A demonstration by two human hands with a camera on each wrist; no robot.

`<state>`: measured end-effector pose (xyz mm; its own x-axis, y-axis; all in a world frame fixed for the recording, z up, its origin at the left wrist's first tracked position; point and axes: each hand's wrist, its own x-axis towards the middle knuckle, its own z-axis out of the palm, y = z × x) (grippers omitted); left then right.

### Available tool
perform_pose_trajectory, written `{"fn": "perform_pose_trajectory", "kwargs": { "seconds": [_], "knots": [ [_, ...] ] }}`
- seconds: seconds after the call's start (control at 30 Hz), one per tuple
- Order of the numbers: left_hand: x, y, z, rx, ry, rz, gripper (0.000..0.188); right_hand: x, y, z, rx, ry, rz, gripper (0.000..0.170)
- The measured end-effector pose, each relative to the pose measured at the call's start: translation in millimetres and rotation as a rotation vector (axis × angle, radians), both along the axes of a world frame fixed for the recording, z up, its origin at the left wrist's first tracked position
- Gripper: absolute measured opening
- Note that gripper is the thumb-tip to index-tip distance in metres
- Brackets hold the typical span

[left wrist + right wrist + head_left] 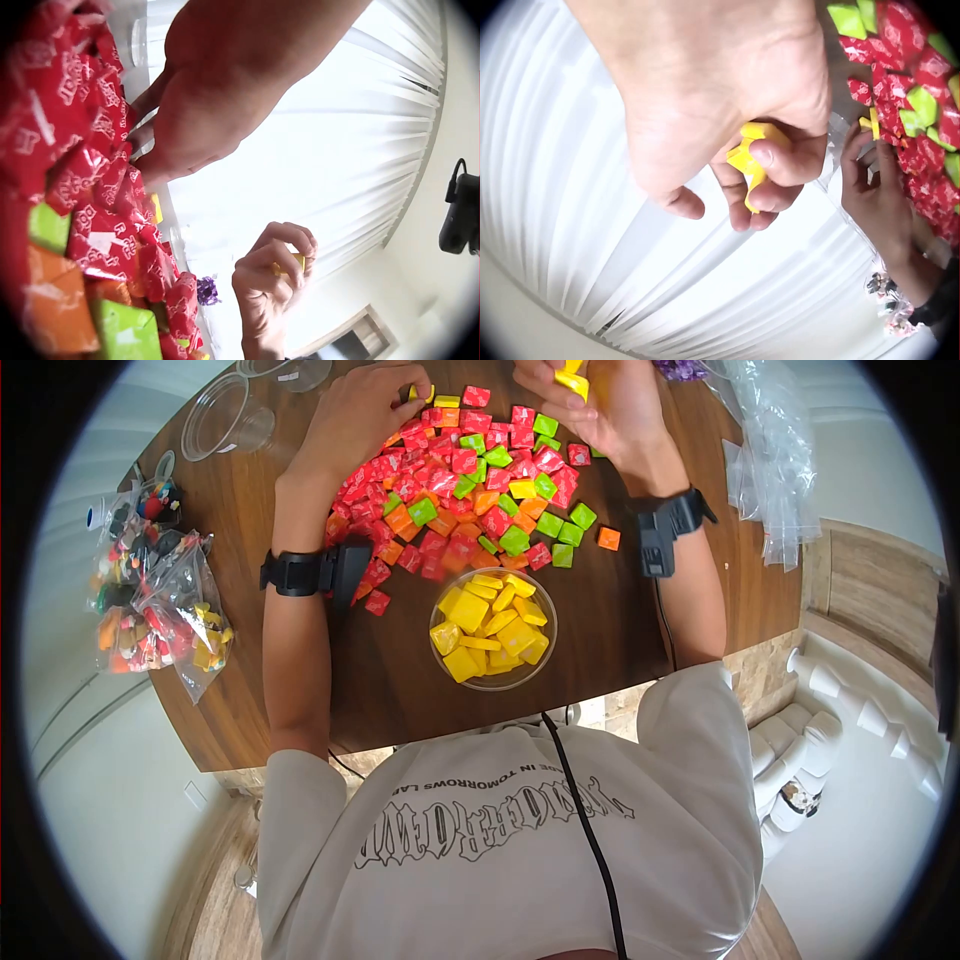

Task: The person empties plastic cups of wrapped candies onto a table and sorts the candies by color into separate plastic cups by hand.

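Yellow wrapped candies sit in the curled fingers of my right hand, raised over the far right side of a candy pile. My left hand reaches to the pile's far edge. Its fingertips pinch a yellow candy, partly covered by the fingers in the head view; another yellow candy lies just beside them. The pile is mostly red candies, with green candies and orange candies mixed in. Near me, a clear round tub holds many yellow candies.
Clear empty tubs stand at the far left. Bags of small colourful pieces lie by the left table edge. Clear plastic bags and a purple bundle are at the right. A single orange candy lies right of the pile.
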<state>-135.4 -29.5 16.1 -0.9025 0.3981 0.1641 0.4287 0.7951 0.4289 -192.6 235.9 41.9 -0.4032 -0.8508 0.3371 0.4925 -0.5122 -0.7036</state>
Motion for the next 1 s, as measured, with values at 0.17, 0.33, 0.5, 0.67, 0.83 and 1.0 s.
{"fn": "perform_pose_trajectory", "kwargs": {
  "seconds": [0.17, 0.33, 0.5, 0.67, 0.83, 1.0],
  "knots": [
    [3, 4, 3, 0.025, -0.038, 0.057, 0.023, 70, 16, 33, 0.869, 0.799, -0.454, 0.021],
    [7, 11, 8, 0.096, -0.071, 0.07, 0.033, 109, 32, 12, 1.294, 1.231, -0.423, 0.022],
    [7, 20, 2, 0.014, -0.049, 0.039, 0.04, 109, 39, -6, 1.218, 1.182, -0.563, 0.023],
    [3, 21, -1, -0.022, -0.055, 0.005, 0.032, 108, 50, -4, 1.237, 1.081, -0.614, 0.021],
    [1, 27, 5, 0.021, -0.074, 0.038, 0.025, 108, 57, -10, 1.215, 1.051, -0.628, 0.021],
    [1, 24, 6, -0.031, -0.046, 0.014, 0.026, 105, 55, -16, 0.818, 0.578, -0.816, 0.017]
  ]
}}
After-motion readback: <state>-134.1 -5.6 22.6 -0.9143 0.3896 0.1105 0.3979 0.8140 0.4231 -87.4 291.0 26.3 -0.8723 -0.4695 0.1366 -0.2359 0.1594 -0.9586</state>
